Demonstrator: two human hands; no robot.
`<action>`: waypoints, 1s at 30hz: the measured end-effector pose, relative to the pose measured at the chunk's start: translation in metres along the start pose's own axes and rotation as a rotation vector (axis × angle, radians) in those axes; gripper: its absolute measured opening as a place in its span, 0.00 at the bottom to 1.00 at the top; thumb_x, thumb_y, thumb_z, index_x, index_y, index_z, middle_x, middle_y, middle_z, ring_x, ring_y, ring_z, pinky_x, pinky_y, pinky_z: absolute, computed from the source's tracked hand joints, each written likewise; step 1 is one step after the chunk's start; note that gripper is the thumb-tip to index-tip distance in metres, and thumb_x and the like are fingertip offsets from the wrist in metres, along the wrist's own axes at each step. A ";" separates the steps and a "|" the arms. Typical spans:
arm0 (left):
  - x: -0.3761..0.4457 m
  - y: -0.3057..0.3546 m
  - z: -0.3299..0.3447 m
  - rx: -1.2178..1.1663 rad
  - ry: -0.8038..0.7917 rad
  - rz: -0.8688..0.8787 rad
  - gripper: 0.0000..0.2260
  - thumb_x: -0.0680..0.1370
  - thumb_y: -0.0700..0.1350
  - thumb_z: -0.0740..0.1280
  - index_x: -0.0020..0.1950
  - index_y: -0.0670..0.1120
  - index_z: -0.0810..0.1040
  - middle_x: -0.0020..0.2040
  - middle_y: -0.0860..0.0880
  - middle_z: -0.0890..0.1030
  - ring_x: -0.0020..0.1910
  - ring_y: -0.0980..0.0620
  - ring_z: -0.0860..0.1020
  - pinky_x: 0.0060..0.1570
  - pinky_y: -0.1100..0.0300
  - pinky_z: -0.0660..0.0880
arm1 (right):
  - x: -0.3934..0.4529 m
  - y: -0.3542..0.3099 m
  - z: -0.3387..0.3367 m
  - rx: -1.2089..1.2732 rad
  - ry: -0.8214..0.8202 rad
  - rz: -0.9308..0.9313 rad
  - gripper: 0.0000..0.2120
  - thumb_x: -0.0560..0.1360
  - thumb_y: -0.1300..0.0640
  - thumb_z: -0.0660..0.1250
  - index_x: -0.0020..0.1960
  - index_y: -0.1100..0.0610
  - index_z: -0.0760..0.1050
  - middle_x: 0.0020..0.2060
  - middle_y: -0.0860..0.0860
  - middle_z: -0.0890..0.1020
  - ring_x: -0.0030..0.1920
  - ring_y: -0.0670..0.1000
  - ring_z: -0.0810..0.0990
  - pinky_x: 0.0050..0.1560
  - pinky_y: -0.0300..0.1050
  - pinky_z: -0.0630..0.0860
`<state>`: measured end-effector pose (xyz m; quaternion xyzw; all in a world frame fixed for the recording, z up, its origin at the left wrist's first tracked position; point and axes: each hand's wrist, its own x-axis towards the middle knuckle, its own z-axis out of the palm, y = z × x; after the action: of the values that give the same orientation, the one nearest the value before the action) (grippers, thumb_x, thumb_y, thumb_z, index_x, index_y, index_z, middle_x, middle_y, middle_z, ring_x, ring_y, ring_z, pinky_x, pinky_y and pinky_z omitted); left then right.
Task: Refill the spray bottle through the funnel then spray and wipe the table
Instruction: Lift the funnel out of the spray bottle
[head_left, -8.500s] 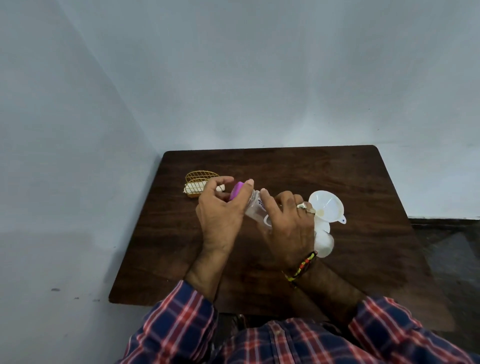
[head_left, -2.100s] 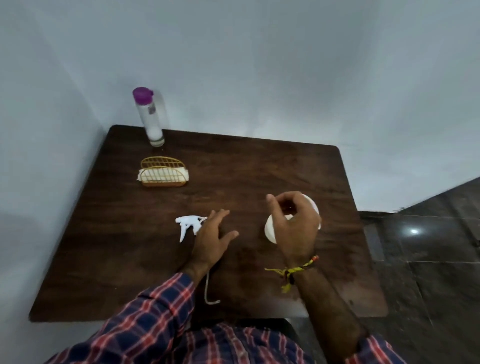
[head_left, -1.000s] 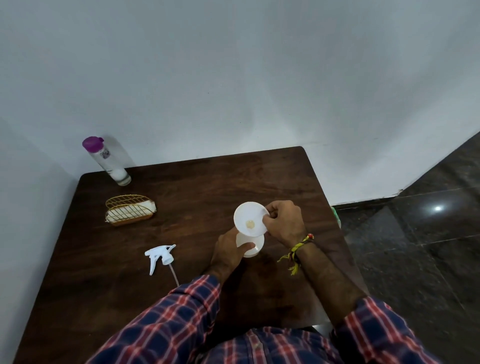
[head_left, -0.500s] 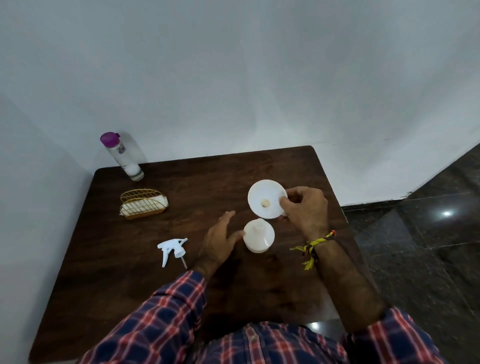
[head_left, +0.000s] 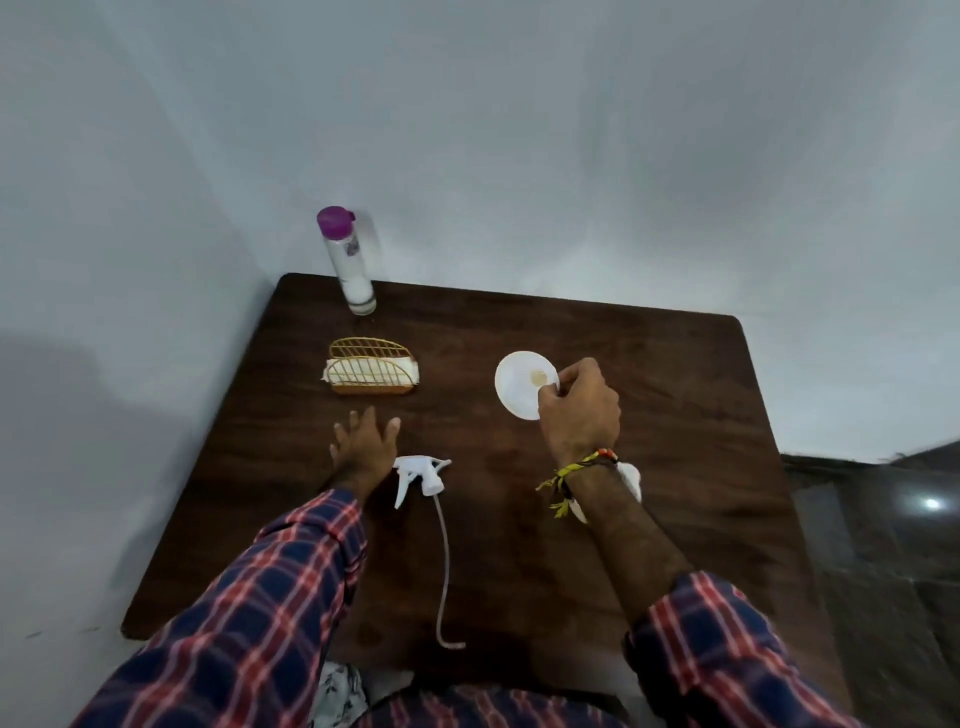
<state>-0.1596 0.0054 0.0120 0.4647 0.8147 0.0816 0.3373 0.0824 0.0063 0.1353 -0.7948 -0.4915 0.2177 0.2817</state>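
Now your right hand (head_left: 579, 410) has lifted the funnel (head_left: 522, 383) off the spray bottle (head_left: 629, 480), pinching its rim beyond the bottle, which your forearm mostly hides. Your left hand (head_left: 363, 441), fingers spread and empty, hovers left of the spray head (head_left: 420, 475) on the counter (head_left: 675, 415); capping looks next.

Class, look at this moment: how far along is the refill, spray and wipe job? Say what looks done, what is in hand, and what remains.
Done: the spray head is off, lying on the table with its tube. In hand: the right hand pinches the funnel by its rim; the left hand reaches open beyond the spray head. The spray bottle is mostly hidden behind the right wrist. Left: pouring from the purple-capped bottle, spraying, wiping.
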 end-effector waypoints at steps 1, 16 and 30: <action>0.007 -0.010 0.001 0.036 -0.055 -0.026 0.27 0.83 0.59 0.51 0.79 0.49 0.55 0.80 0.44 0.52 0.78 0.39 0.47 0.75 0.40 0.49 | 0.007 -0.005 0.013 -0.033 -0.014 -0.010 0.07 0.74 0.57 0.66 0.50 0.57 0.72 0.47 0.56 0.83 0.48 0.61 0.81 0.44 0.48 0.73; 0.021 -0.056 0.054 0.320 -0.038 0.015 0.35 0.74 0.62 0.30 0.79 0.50 0.38 0.80 0.43 0.39 0.78 0.39 0.38 0.71 0.35 0.39 | 0.145 -0.038 0.188 -0.601 -0.123 -0.301 0.30 0.74 0.65 0.62 0.74 0.54 0.58 0.65 0.62 0.73 0.53 0.66 0.79 0.49 0.55 0.74; 0.030 -0.050 0.057 0.269 -0.121 -0.031 0.28 0.82 0.59 0.41 0.78 0.53 0.32 0.78 0.48 0.32 0.76 0.43 0.31 0.70 0.39 0.32 | 0.144 -0.013 0.247 -0.511 -0.241 -0.377 0.41 0.71 0.70 0.57 0.78 0.46 0.50 0.77 0.64 0.43 0.75 0.70 0.46 0.73 0.66 0.51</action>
<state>-0.1692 -0.0086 -0.0678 0.4972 0.8034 -0.0618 0.3218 -0.0191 0.1992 -0.0509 -0.7034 -0.6982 0.1241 0.0484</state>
